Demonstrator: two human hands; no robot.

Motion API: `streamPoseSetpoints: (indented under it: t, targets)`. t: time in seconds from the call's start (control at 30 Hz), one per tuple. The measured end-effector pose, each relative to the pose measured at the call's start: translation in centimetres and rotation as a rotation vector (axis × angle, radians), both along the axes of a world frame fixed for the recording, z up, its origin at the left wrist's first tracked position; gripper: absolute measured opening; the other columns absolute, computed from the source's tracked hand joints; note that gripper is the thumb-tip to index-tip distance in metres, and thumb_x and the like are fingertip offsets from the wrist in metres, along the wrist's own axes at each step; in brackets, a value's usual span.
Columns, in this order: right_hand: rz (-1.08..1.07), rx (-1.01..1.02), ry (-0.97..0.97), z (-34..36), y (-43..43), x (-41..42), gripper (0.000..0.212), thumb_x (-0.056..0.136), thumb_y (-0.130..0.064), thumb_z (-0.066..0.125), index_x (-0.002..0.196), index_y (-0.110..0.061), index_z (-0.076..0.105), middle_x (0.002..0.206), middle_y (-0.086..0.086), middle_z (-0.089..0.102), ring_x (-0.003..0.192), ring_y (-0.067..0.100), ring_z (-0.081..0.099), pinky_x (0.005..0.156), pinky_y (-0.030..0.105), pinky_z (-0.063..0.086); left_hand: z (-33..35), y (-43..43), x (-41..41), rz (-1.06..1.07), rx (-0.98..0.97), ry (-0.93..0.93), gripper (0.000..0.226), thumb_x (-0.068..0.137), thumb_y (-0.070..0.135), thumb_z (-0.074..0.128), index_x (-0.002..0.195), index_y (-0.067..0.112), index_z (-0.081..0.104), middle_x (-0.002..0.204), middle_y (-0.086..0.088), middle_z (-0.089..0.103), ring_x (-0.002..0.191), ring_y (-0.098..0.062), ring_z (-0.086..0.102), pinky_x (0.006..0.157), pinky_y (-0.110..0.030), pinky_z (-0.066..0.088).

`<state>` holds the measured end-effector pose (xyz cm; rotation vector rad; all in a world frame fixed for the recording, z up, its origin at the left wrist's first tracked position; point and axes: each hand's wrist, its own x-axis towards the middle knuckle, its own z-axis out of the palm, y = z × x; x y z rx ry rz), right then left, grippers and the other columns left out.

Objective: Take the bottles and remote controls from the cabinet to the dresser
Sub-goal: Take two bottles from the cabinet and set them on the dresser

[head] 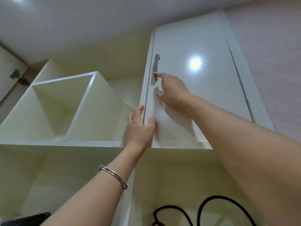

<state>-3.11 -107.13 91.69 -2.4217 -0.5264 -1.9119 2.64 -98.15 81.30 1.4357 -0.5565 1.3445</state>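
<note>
The cabinet door (187, 88) is gripped at its edge by the left hand (138, 128); the right hand (172, 92), open and empty, nears the handle (156, 67). Opening it appears next.

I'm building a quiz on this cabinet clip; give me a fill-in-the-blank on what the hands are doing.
1. The left hand grips the ____ of the white cabinet door.
2. The right hand reaches near the door's metal ____.
3. The bracelet is on the ____ wrist.

Missing: edge; handle; left
</note>
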Motion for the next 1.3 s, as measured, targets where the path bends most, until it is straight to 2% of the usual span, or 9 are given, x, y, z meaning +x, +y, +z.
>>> streamPoseSetpoints:
  t: [0.2, 0.37, 0.43, 0.5, 0.6, 0.7, 0.87, 1.1, 1.3]
  targets:
    - [0.182, 0.116, 0.119, 1.4, 2.0, -0.1, 0.056, 0.087, -0.014, 0.045, 0.14, -0.025, 0.03, 0.135, 0.002, 0.05, 0.132, 0.019, 0.039, 0.12, 0.041, 0.0, -0.1, 0.4, 0.4, -0.057, 0.008, -0.027, 0.053, 0.086, 0.032, 0.05, 0.136, 0.029, 0.037, 0.142, 0.006, 0.042, 0.124, -0.017, 0.045, 0.089, -0.026, 0.032]
    - [0.592, 0.253, 0.159, 1.6, 2.4, -1.2, 0.043, 0.084, -0.011, 0.049, 0.125, -0.023, 0.048, 0.093, -0.01, 0.052, 0.1, 0.009, 0.05, 0.119, 0.044, 0.016, -0.3, 1.2, -0.3, -0.316, 0.102, 0.055, 0.074, 0.062, 0.059, 0.052, 0.129, 0.027, 0.047, 0.138, 0.0, 0.043, 0.119, -0.019, 0.052, 0.101, -0.04, 0.043]
    - [0.619, 0.245, 0.175, 1.7, 2.5, -1.9, 0.044, 0.082, -0.015, 0.051, 0.125, -0.026, 0.049, 0.104, -0.006, 0.056, 0.107, 0.013, 0.052, 0.117, 0.044, 0.023, -0.2, 1.7, -0.6, -0.484, 0.13, 0.084, 0.066, 0.059, 0.058, 0.059, 0.114, 0.022, 0.06, 0.138, -0.01, 0.043, 0.118, -0.024, 0.054, 0.1, -0.042, 0.046]
    - [0.586, 0.22, 0.195, 1.5, 2.4, -2.6, 0.05, 0.081, -0.019, 0.053, 0.129, -0.03, 0.046, 0.126, -0.002, 0.053, 0.122, 0.02, 0.046, 0.113, 0.04, 0.031, -0.1, 2.1, -1.5, -0.571, 0.141, 0.095, 0.035, 0.066, 0.045, 0.063, 0.096, 0.029, 0.064, 0.139, -0.004, 0.038, 0.116, -0.016, 0.055, 0.095, -0.032, 0.049]
    - [0.572, 0.193, 0.169, 0.7, 2.4, -3.9, 0.054, 0.083, -0.016, 0.054, 0.135, -0.028, 0.043, 0.136, -0.002, 0.048, 0.128, 0.014, 0.043, 0.112, 0.031, 0.033, -0.1, 2.6, -2.5, -0.71, 0.137, 0.057, 0.005, 0.083, 0.024, 0.061, 0.088, 0.023, 0.062, 0.096, 0.002, 0.068, 0.07, -0.002, 0.064, 0.056, -0.013, 0.049]
    - [0.569, 0.144, 0.116, -0.9, 2.4, -6.0, 0.054, 0.085, -0.017, 0.055, 0.137, -0.026, 0.042, 0.139, -0.003, 0.045, 0.119, 0.006, 0.043, 0.103, 0.019, 0.032, -0.4, 2.8, -4.9, -0.775, 0.128, 0.009, 0.012, 0.088, 0.015, 0.052, 0.087, 0.02, 0.064, 0.064, 0.013, 0.068, 0.058, -0.004, 0.062, 0.05, -0.013, 0.047]
    - [0.458, 0.12, 0.002, -5.7, 0.2, -9.2, 0.043, 0.088, -0.022, 0.055, 0.131, -0.023, 0.049, 0.139, -0.004, 0.047, 0.128, 0.011, 0.04, 0.109, 0.029, 0.032, -1.3, 2.8, -9.2, -0.893, 0.129, -0.074, 0.032, 0.081, 0.027, 0.05, 0.098, 0.003, 0.063, 0.091, -0.009, 0.066, 0.085, -0.02, 0.059, 0.079, -0.031, 0.043]
    - [0.542, 0.189, -0.078, -14.1, -5.8, -12.7, 0.044, 0.072, -0.058, 0.051, 0.115, -0.052, 0.042, 0.129, -0.017, 0.044, 0.125, 0.009, 0.044, 0.104, 0.039, 0.043, -2.0, -0.3, -15.7, -1.036, 0.256, -0.178, 0.029, 0.088, 0.029, 0.041, 0.092, 0.018, 0.068, 0.085, 0.003, 0.071, 0.084, -0.011, 0.064, 0.086, -0.032, 0.046]
    - [0.481, 0.216, -0.176, -15.1, -9.5, -15.0, 0.067, 0.075, -0.03, 0.069, 0.134, -0.023, 0.04, 0.125, -0.006, 0.053, 0.111, 0.01, 0.056, 0.083, 0.029, 0.057, -2.7, -5.1, -19.2, -1.084, 0.302, -0.169, 0.03, 0.09, 0.028, 0.05, 0.119, 0.03, 0.059, 0.108, 0.013, 0.067, 0.101, -0.006, 0.061, 0.089, -0.023, 0.045]
